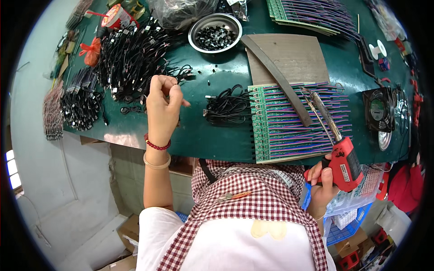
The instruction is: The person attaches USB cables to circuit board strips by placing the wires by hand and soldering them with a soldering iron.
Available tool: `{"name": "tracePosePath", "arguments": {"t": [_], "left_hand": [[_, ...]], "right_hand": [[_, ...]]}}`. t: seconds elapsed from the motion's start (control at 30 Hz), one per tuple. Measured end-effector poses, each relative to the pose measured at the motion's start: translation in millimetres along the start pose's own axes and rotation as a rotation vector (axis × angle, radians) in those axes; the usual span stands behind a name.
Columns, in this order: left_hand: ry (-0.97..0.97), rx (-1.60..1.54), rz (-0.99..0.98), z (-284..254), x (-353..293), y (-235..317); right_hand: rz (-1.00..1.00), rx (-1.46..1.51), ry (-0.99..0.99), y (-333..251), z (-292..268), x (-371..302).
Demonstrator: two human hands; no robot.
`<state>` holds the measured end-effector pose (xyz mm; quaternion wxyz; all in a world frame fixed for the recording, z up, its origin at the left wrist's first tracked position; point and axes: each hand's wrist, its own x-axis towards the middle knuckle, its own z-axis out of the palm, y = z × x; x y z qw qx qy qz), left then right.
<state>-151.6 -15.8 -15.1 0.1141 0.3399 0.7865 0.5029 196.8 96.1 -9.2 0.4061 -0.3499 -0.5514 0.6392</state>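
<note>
My right hand (pixel 323 181) grips the red handle of a soldering gun (pixel 345 165). Its metal tip and a thin feed tube point up over a panel of green circuit boards (pixel 266 124) with rows of coloured wires. Across the panel and a brown board lies a long dark flat bar (pixel 281 80). My left hand (pixel 163 101), with a red bead bracelet at the wrist, is raised beside a large heap of black cables (pixel 131 61). Its fingers are curled together; what they hold, if anything, I cannot make out. Between both hands rests a small bundle of black cables (pixel 228 105).
A steel bowl (pixel 215 18) of small black parts stands at the back, with a few loose ones nearby. Another wired board stack (pixel 312 16) lies at the far right. A black fan (pixel 379 109) stands by the right edge. More cables (pixel 81 101) hang over the left edge.
</note>
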Motion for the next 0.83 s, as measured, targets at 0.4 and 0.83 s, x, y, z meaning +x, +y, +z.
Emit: {"name": "tracePosePath", "arguments": {"t": [0.4, 0.83], "left_hand": [[-0.599, -0.889, -0.489, 63, -75, 82], [-0.704, -0.231, 0.06, 69, -75, 89]], "right_hand": [[0.331, 0.089, -0.185, -29, 66, 21], [0.228, -0.234, -0.295, -29, 59, 23]]}}
